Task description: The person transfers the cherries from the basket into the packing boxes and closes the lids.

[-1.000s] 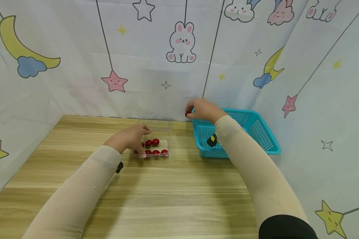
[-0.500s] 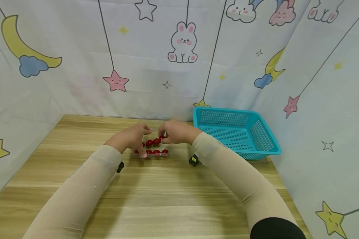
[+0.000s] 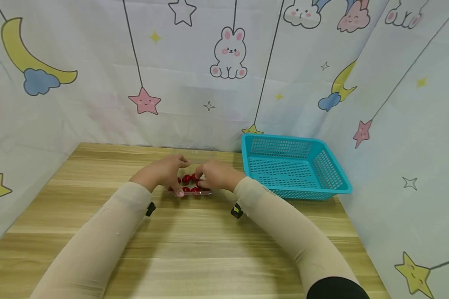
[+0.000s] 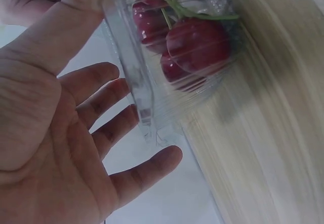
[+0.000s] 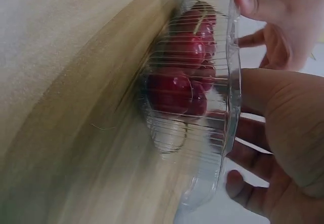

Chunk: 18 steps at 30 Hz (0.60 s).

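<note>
A clear plastic clamshell box (image 3: 195,194) with several red cherries (image 3: 186,179) lies on the table, its lid (image 3: 194,155) raised toward the wall. My left hand (image 3: 158,173) spans the box's left end. In the left wrist view, its thumb rests over the rim and its relaxed fingers (image 4: 147,171) touch or lie near the edge. My right hand (image 3: 218,174) reaches down into the right part of the box beside the cherries. The right wrist view shows its thumb (image 5: 258,89) inside the rim; the wall and cherries hide whether its fingertips pinch a cherry.
A turquoise plastic basket (image 3: 295,193) stands to the right of the box, against the back wall. The wood-grain table (image 3: 194,249) spreads out in front. A white cloth with cartoon bunnies and stars (image 3: 187,66) hangs behind and at the sides.
My right hand has come left from the basket's edge with a cherry, then down and slightly forward into the box. The left hand stays at the box's left end.
</note>
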Each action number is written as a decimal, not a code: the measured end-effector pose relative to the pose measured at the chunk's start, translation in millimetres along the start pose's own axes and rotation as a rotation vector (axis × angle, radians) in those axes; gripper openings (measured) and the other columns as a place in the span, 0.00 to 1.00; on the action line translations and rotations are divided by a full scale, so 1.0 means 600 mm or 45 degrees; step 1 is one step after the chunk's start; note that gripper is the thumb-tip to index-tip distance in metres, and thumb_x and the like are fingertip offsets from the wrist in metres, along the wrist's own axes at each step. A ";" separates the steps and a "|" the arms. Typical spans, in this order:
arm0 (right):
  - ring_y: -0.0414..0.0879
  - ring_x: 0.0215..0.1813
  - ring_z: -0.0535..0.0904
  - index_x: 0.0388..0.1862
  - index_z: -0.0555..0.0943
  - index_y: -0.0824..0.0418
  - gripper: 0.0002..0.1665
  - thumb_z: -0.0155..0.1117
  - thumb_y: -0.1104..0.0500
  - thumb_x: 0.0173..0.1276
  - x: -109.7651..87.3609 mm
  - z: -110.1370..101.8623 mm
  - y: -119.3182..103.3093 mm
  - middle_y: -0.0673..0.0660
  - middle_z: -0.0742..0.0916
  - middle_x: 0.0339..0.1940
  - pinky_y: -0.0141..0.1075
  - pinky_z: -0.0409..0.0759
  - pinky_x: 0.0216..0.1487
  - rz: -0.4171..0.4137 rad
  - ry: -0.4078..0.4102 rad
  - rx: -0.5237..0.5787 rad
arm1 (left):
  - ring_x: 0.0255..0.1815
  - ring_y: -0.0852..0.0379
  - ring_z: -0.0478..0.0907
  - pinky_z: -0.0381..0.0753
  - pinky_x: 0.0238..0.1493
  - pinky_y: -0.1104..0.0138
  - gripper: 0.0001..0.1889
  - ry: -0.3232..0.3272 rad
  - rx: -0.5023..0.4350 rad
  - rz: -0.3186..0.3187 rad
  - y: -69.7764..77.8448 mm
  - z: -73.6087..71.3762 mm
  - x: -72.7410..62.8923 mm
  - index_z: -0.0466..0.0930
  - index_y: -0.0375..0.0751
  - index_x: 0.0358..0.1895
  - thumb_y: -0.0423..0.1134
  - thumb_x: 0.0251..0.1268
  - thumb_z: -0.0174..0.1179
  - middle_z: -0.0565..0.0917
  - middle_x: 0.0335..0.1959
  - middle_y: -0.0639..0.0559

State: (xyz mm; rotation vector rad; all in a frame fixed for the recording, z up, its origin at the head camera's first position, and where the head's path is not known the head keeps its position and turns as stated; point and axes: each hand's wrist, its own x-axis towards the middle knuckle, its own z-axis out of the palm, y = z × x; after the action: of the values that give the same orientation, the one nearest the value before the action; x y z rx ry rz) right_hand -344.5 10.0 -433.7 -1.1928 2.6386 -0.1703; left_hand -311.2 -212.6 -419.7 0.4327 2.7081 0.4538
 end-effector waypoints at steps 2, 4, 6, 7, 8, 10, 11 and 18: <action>0.46 0.56 0.91 0.62 0.91 0.52 0.15 0.67 0.48 0.89 -0.003 0.004 0.002 0.51 0.94 0.61 0.45 0.92 0.62 0.090 0.083 0.086 | 0.91 0.28 0.59 0.76 0.82 0.34 0.63 0.006 -0.012 0.015 -0.004 0.001 -0.001 0.63 0.41 0.92 0.52 0.55 0.91 0.60 0.92 0.36; 0.46 0.52 0.90 0.60 0.91 0.52 0.15 0.64 0.46 0.90 -0.004 0.010 0.005 0.51 0.93 0.59 0.45 0.92 0.58 0.202 0.211 0.206 | 0.92 0.27 0.58 0.74 0.83 0.34 0.63 0.018 -0.013 0.046 -0.008 0.003 -0.002 0.62 0.40 0.92 0.51 0.56 0.90 0.59 0.93 0.36; 0.45 0.49 0.89 0.60 0.90 0.53 0.17 0.61 0.45 0.92 -0.005 0.017 0.008 0.51 0.93 0.55 0.44 0.91 0.55 0.314 0.358 0.358 | 0.93 0.27 0.56 0.73 0.84 0.34 0.63 0.033 -0.018 0.080 -0.012 0.005 -0.003 0.61 0.39 0.92 0.50 0.57 0.90 0.58 0.94 0.35; 0.46 0.48 0.88 0.61 0.90 0.54 0.18 0.60 0.46 0.93 -0.004 0.022 0.010 0.52 0.93 0.53 0.45 0.91 0.54 0.358 0.432 0.433 | 0.93 0.27 0.55 0.72 0.85 0.34 0.63 0.043 -0.022 0.096 -0.014 0.007 -0.003 0.60 0.40 0.93 0.50 0.57 0.90 0.57 0.94 0.35; 0.47 0.47 0.88 0.62 0.90 0.56 0.19 0.58 0.46 0.93 -0.004 0.028 0.011 0.53 0.93 0.51 0.46 0.91 0.52 0.392 0.501 0.490 | 0.94 0.28 0.54 0.71 0.86 0.34 0.63 0.055 -0.030 0.106 -0.017 0.008 -0.002 0.60 0.41 0.93 0.50 0.57 0.90 0.55 0.95 0.36; 0.49 0.48 0.89 0.66 0.89 0.59 0.21 0.57 0.47 0.93 -0.002 0.036 0.014 0.55 0.93 0.52 0.48 0.91 0.54 0.446 0.607 0.568 | 0.94 0.27 0.52 0.70 0.86 0.32 0.62 0.076 -0.051 0.122 -0.022 0.011 -0.001 0.60 0.42 0.93 0.52 0.59 0.89 0.53 0.95 0.36; 0.51 0.50 0.89 0.69 0.88 0.60 0.23 0.57 0.47 0.93 -0.001 0.041 0.014 0.57 0.93 0.54 0.49 0.92 0.56 0.468 0.642 0.599 | 0.94 0.27 0.51 0.69 0.86 0.31 0.61 0.092 -0.068 0.122 -0.026 0.013 -0.001 0.61 0.42 0.93 0.52 0.61 0.88 0.52 0.95 0.35; 0.59 0.74 0.84 0.83 0.78 0.61 0.33 0.55 0.44 0.92 0.003 0.060 0.015 0.62 0.86 0.73 0.57 0.82 0.81 0.641 0.736 0.771 | 0.88 0.25 0.65 0.69 0.86 0.31 0.35 0.314 -0.198 0.036 -0.057 0.020 0.005 0.74 0.34 0.84 0.53 0.88 0.65 0.68 0.86 0.30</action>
State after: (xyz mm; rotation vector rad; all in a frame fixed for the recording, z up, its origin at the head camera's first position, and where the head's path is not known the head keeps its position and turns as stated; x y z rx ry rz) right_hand -342.5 14.2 -470.8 -0.2880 2.8887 -1.2611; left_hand -317.0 -239.3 -443.6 0.3951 2.8754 0.7654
